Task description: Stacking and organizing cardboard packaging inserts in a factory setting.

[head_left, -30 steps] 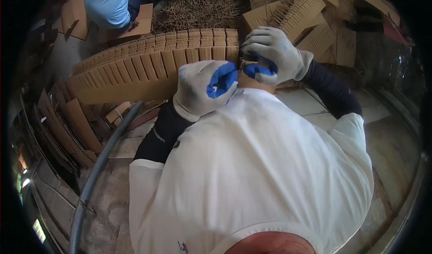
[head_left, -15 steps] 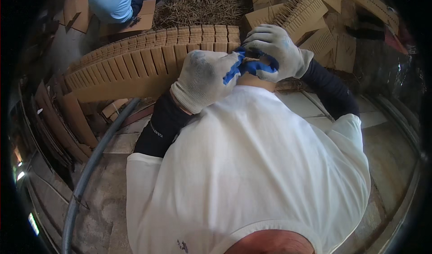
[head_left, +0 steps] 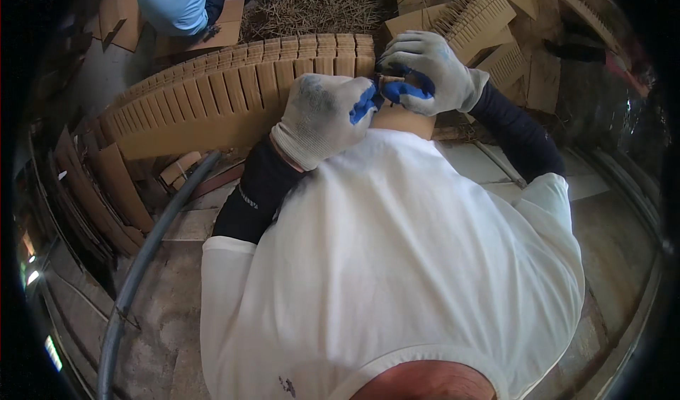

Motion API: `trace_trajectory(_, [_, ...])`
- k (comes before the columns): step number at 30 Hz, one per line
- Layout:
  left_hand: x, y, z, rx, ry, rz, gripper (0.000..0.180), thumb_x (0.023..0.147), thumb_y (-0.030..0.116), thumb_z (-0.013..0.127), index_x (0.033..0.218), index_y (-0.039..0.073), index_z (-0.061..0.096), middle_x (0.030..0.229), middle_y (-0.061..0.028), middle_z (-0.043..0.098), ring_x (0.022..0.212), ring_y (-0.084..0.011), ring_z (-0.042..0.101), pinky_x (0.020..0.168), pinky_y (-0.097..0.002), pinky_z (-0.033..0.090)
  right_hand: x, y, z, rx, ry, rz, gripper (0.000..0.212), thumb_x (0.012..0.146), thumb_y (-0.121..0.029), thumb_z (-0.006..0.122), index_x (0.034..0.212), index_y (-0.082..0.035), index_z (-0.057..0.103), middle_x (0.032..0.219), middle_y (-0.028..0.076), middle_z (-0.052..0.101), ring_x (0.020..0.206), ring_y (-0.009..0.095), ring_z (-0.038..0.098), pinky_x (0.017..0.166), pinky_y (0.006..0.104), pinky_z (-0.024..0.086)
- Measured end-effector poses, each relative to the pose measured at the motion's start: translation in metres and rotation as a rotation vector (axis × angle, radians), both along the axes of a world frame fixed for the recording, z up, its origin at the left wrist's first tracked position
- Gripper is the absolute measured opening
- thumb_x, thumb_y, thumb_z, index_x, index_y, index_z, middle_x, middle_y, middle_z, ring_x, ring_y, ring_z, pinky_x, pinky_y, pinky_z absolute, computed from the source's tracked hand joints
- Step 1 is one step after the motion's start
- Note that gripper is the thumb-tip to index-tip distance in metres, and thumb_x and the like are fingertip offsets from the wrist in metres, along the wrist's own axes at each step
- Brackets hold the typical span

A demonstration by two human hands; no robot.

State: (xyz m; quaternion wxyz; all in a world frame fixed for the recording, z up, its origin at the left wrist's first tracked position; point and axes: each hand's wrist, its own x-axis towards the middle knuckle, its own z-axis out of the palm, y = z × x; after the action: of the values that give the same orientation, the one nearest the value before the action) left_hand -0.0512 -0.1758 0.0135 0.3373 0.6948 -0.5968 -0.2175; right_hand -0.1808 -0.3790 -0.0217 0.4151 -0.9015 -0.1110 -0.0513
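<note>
Cardboard row (head_left: pixel 212 97) beyond curled left hand (head_left: pixel 322 113), grip unclear, brown piece (head_left: pixel 390 79) pinched in half-curled right hand (head_left: pixel 431 73)

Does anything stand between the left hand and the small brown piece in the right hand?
Nothing visible does: the left hand is close beside the small brown piece in the right hand. The slotted cardboard row isn't between them.

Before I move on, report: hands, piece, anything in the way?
Right hand pinching small brown piece. Left hand curled close by, grip unclear. View: glove hides part of slotted cardboard row.
</note>
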Motion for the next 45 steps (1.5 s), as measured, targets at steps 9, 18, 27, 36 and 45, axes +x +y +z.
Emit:
trace_trajectory(9, [-0.004,0.025,-0.013,-0.119,0.009,-0.110,0.013,0.072,0.013,0.072,0.079,0.009,0.063,0.064,-0.0080,0.061,0.059,-0.0280,0.063,0.054,-0.0390,0.050,0.002,0.000,-0.010,0.045,0.052,-0.025,0.049,0.061,-0.030,0.064,0.094,0.006,0.065,0.092,0.023,0.065,0.083,0.040,0.062,0.077,0.0431,0.053])
trace_trajectory(18, [0.025,0.066,0.013,-0.118,0.303,0.198,0.024,0.079,0.004,0.068,0.103,-0.001,0.069,0.087,-0.0136,0.074,0.068,-0.0221,0.071,0.065,-0.0304,0.056,0.001,0.002,-0.014,0.037,0.058,-0.085,0.048,0.064,-0.033,0.061,0.093,0.006,0.065,0.088,0.023,0.063,0.079,0.040,0.061,0.074,0.0425,0.052])
trace_trajectory(27, [0.068,0.166,-0.025,-0.023,0.409,0.999,0.031,0.097,0.023,0.062,0.112,-0.004,0.067,0.093,-0.0112,0.072,0.075,-0.0207,0.069,0.067,-0.0295,0.055,-0.005,-0.001,-0.028,0.171,0.076,-0.261,0.025,0.072,-0.021,0.066,0.076,0.001,0.058,0.067,0.018,0.052,0.062,0.034,0.051,0.060,0.0397,0.045])
trace_trajectory(36, [0.018,0.102,-0.069,-0.351,1.933,0.641,0.071,0.096,0.061,0.048,0.144,0.009,0.044,0.145,-0.0134,0.048,0.131,-0.0363,0.046,0.113,-0.0549,0.033,0.043,0.014,-0.006,0.035,-0.118,-0.242,0.034,0.062,-0.018,0.066,0.089,0.003,0.065,0.078,0.018,0.060,0.069,0.036,0.058,0.066,0.0397,0.050])
trace_trajectory(45, [0.070,0.075,-0.068,-0.819,1.546,0.892,0.066,0.096,0.057,0.052,0.146,0.014,0.044,0.143,-0.0092,0.050,0.128,-0.0305,0.050,0.110,-0.0500,0.038,0.098,0.073,0.014,-0.112,-0.378,-0.137,0.039,0.063,-0.024,0.079,0.092,-0.001,0.067,0.091,0.014,0.068,0.084,0.030,0.067,0.074,0.0386,0.052])
